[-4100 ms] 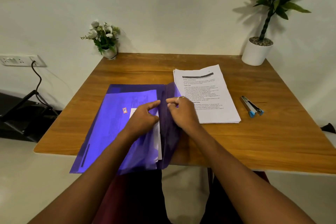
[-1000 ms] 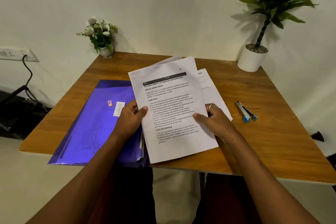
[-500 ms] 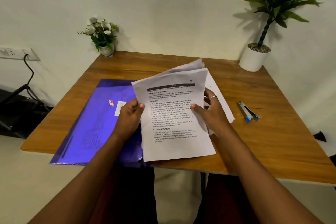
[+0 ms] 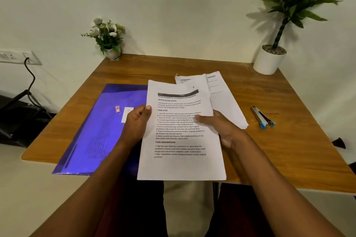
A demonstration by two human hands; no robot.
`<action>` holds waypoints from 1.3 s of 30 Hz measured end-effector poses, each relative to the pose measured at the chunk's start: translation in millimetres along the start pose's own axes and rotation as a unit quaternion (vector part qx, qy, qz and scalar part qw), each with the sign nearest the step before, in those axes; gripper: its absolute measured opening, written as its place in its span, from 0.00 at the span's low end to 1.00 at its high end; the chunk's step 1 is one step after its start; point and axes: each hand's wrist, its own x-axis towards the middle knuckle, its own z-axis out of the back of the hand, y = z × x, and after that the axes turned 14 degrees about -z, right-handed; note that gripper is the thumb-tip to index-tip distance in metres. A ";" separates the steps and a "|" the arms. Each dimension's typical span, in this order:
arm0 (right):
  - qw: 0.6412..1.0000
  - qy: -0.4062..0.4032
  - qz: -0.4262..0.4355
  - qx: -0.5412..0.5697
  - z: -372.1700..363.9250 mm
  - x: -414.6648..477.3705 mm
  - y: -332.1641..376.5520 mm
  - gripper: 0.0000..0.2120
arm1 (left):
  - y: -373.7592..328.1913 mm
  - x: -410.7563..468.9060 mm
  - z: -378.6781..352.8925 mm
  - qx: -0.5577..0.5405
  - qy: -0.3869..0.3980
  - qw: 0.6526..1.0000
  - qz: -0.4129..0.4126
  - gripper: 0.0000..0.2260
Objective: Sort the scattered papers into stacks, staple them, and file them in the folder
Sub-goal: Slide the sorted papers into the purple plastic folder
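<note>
Across table (image 4: 289, 150), left side: purple folder (image 4: 96, 131), flat, near corner overhanging the edge. Just right, lifted over the near edge: papers (image 4: 181, 163), print up. Behind, flat on wood: second stack (image 4: 227, 106). Pinching papers' left edge, thumb on top: left hand (image 4: 135, 123); clasping right edge: right hand (image 4: 223, 129). Far right, apart: stapler (image 4: 262, 117).

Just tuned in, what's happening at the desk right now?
The person holds a sheaf of printed papers over the near edge of the table. The left hand grips its left edge and the right hand its right. More papers lie behind it. The purple folder lies flat on the left, and the stapler sits apart on the right.
</note>
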 end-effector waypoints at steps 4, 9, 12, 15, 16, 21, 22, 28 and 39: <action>0.999 -0.040 -0.019 0.025 11.8 -9.9 5.3 0.16 | 7.7 2.6 6.1 0.002 0.050 0.997 0.050 0.26; 0.991 -0.121 -0.025 0.048 52.5 -11.0 8.2 0.19 | 10.5 -3.8 -9.0 0.164 0.183 0.968 -0.051 0.13; 0.990 -0.136 -0.018 0.027 64.1 -16.3 10.2 0.19 | 18.0 -1.9 -9.7 0.254 0.251 0.926 -0.125 0.14; 0.990 -0.141 -0.008 0.015 61.0 -22.3 18.1 0.16 | 22.3 -0.2 -8.7 0.271 0.251 0.918 -0.148 0.13; 0.989 -0.147 -0.011 -0.008 56.9 -24.2 21.7 0.15 | 19.3 -1.5 -9.9 0.275 0.232 0.919 -0.159 0.13; 0.964 -0.168 -0.070 -0.194 48.1 -21.9 29.0 0.15 | -8.6 -11.5 -5.2 0.445 0.073 0.883 -0.127 0.16; 0.960 -0.172 -0.075 -0.210 48.2 -22.6 29.8 0.16 | -14.6 -13.8 -2.7 0.474 0.067 0.876 -0.056 0.23; 0.955 -0.176 -0.076 -0.224 46.3 -26.2 32.7 0.16 | -25.5 -14.6 11.0 0.403 0.094 0.902 0.127 0.38; 0.964 -0.148 -0.061 -0.211 40.5 -22.9 12.8 0.16 | -21.7 -11.7 -1.7 0.515 0.143 0.838 0.109 0.32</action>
